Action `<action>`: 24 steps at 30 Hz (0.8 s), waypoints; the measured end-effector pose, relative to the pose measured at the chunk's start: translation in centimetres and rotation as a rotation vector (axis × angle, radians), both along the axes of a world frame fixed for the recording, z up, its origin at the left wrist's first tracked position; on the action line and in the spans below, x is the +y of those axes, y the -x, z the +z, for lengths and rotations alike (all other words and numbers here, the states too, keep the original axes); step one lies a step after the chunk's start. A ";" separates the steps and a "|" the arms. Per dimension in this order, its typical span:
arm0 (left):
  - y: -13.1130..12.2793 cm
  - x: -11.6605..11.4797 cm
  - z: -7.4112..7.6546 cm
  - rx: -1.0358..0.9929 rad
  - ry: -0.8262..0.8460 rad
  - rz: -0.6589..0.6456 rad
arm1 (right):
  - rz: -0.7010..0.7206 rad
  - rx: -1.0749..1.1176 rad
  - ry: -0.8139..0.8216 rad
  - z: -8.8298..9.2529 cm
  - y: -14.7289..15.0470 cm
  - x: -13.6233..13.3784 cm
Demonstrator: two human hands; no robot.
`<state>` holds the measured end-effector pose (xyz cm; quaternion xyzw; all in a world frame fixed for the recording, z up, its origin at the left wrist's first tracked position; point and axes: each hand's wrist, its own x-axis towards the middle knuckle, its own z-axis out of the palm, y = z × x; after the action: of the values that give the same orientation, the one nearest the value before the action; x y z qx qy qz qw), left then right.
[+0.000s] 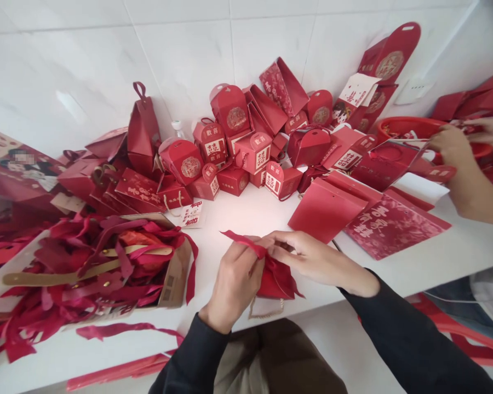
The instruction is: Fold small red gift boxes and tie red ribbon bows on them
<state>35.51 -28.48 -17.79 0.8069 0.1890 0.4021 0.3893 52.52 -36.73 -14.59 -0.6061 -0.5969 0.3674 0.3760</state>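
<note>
Both hands meet over a small red gift box (269,285) at the table's front edge. A beige cord handle (267,314) hangs from its near side. My left hand (239,279) is closed around a red ribbon (246,239), whose loose end sticks out to the left above the fingers. My right hand (308,254) pinches the same ribbon with thumb and forefinger, close to the left fingertips. More ribbon folds lie over the box top below the hands. The fingers cover part of the ribbon and the box, so I cannot tell whether a knot is there.
A cardboard box (175,279) heaped with red ribbons and straps stands at left. Many red gift boxes (230,109) are piled along the wall. Flat red bags (394,224) lie at right. Beyond them another person's hands (452,145) are at a red basin (406,128).
</note>
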 end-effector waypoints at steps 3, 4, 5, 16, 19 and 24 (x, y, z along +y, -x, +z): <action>0.0 -0.2 -0.2 -0.063 -0.026 0.121 | -0.005 0.041 0.037 0.1 0.0 0.0; 0.0 -0.2 -0.2 -0.070 -0.029 0.147 | -0.024 0.048 0.041 0.2 -0.1 0.0; 0.1 -0.3 -0.3 -0.068 -0.031 0.157 | -0.049 0.048 0.040 0.3 -0.2 -0.1; 2.6 -2.0 -1.6 -0.006 0.000 0.236 | -0.251 0.087 0.180 1.7 -1.6 -3.2; 4.2 -2.8 -2.2 0.101 0.123 0.267 | -0.305 0.001 0.276 0.7 -3.2 -4.9; 5.1 -3.3 -2.7 0.165 0.501 0.243 | -0.355 -0.013 0.305 -1.5 -3.8 -6.3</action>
<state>30.43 -31.79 -20.46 0.6870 0.4085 0.3196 0.5090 56.34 -43.01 -16.05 -0.7538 -0.4207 0.3776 0.3350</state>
